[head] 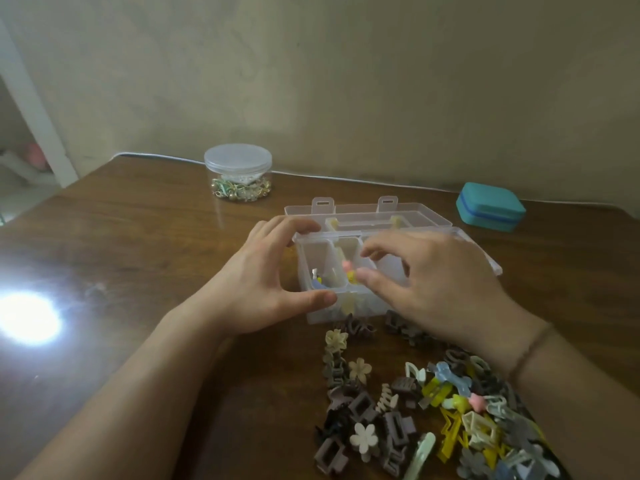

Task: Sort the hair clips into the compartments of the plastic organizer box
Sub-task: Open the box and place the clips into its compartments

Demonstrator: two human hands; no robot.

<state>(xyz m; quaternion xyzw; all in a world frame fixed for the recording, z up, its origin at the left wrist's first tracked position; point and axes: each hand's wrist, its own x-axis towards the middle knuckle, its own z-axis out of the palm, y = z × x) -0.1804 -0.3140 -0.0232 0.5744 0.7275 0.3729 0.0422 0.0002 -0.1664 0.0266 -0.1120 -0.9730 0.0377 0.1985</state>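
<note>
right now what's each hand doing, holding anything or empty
Left hand: grips the end of the clear plastic organizer box.
Right hand: over the box, fingers loosely curled; whether it holds a clip cannot be told.

Clear organizer box (pixel 346 315), teal case (pixel 490 206), brown wood-grain table (pixel 145 237).

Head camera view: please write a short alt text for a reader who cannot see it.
Two hands work at an open clear plastic organizer box on a wooden table: the left hand grips its corner, the right hand hovers over the compartments. Many loose hair clips lie in front; a lidded jar and a teal case stand behind.
</note>
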